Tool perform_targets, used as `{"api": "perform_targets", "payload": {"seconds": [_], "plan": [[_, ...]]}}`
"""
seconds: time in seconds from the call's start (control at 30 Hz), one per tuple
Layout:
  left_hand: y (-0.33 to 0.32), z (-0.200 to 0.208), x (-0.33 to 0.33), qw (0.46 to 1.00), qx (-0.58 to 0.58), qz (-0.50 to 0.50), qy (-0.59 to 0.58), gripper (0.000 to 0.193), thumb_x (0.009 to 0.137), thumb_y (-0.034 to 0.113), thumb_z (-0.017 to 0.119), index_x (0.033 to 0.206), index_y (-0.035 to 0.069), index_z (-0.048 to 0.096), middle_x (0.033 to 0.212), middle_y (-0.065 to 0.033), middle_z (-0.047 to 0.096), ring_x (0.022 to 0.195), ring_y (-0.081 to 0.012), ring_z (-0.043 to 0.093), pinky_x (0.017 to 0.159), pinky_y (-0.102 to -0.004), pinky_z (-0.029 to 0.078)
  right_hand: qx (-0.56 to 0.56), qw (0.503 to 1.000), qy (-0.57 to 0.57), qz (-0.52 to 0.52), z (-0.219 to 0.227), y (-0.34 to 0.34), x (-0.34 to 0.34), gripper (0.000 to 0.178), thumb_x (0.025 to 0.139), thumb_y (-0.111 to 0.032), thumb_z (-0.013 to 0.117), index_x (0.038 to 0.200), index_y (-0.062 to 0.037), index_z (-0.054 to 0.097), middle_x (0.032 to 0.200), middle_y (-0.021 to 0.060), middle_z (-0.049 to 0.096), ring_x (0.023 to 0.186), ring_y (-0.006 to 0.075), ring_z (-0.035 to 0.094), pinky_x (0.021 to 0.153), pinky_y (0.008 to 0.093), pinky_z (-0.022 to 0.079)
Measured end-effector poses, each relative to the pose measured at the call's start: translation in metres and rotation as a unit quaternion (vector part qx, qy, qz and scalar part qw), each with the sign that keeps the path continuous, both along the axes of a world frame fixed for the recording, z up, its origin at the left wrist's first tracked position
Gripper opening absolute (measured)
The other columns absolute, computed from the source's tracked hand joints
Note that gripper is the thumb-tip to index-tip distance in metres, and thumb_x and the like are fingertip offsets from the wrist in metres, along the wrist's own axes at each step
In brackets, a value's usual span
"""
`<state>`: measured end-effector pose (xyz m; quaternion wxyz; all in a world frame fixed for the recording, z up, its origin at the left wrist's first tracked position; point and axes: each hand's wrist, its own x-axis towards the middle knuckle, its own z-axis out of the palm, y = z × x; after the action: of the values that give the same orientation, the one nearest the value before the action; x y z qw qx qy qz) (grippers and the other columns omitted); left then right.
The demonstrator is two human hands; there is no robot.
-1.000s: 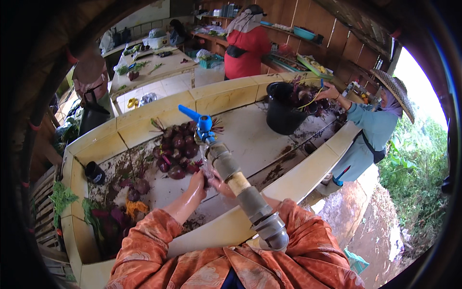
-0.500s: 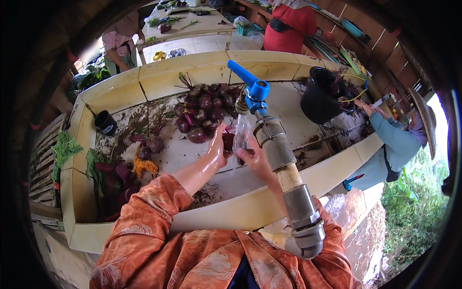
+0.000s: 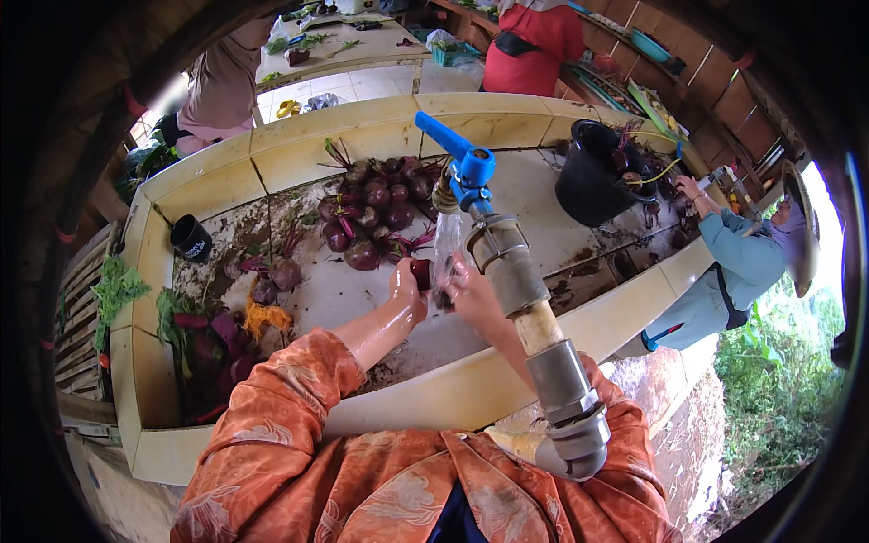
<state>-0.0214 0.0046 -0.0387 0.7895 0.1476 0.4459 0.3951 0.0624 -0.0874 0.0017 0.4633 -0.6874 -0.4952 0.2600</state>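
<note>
My sleeves (image 3: 299,425) are orange with a pale floral print, and the beetroot (image 3: 422,271) between my wet hands is dark purple-red, like the heap of beets (image 3: 380,204) behind it with their magenta stalks. The tap handle (image 3: 453,149) is bright blue on a grey pipe (image 3: 534,326) with a tan section. The tiled basin rim (image 3: 299,136) is cream-yellow, its floor mud-streaked white. A black bucket (image 3: 593,176) stands opposite; a co-worker's jacket (image 3: 747,258) is light blue, another's top (image 3: 534,41) red.
</note>
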Motion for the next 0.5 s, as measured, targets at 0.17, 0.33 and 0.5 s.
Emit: {"api": "perform_targets", "payload": {"seconds": [0.17,0.33,0.5], "plan": [[-0.005,0.011,-0.003,0.999,-0.022,0.019,-0.014,0.020,0.078,0.027,0.050,0.083,0.008,0.055,0.073,-0.0044,0.057,0.065,-0.0169,0.055,0.054,-0.0302,0.043,-0.061,0.982,0.150,0.093,-0.003,0.011,0.027,0.044,0.087,-0.015,0.053,0.127,-0.0008,0.041,0.100,0.0105,0.060,0.092,0.0136,0.054,0.076,0.0295,0.044],[0.015,0.027,-0.019,0.971,-0.031,-0.123,-0.205,0.026,0.077,0.033,0.054,0.083,0.007,0.058,0.079,-0.0064,0.062,0.069,-0.0217,0.059,0.059,-0.0336,0.049,-0.099,0.941,0.305,0.111,-0.005,0.031,0.049,0.040,0.087,-0.015,0.054,0.124,-0.0020,0.044,0.101,0.0095,0.059,0.093,0.0146,0.053,0.078,0.0304,0.044],[0.027,0.035,-0.033,0.947,-0.081,-0.224,-0.215,0.023,0.077,0.037,0.058,0.083,0.014,0.060,0.075,-0.0003,0.062,0.067,-0.0173,0.060,0.046,-0.0273,0.046,-0.082,0.929,0.340,0.123,0.000,0.041,0.051,0.037,0.086,-0.014,0.054,0.121,-0.0031,0.046,0.103,0.0084,0.058,0.093,0.0157,0.053,0.079,0.0313,0.043]]}}
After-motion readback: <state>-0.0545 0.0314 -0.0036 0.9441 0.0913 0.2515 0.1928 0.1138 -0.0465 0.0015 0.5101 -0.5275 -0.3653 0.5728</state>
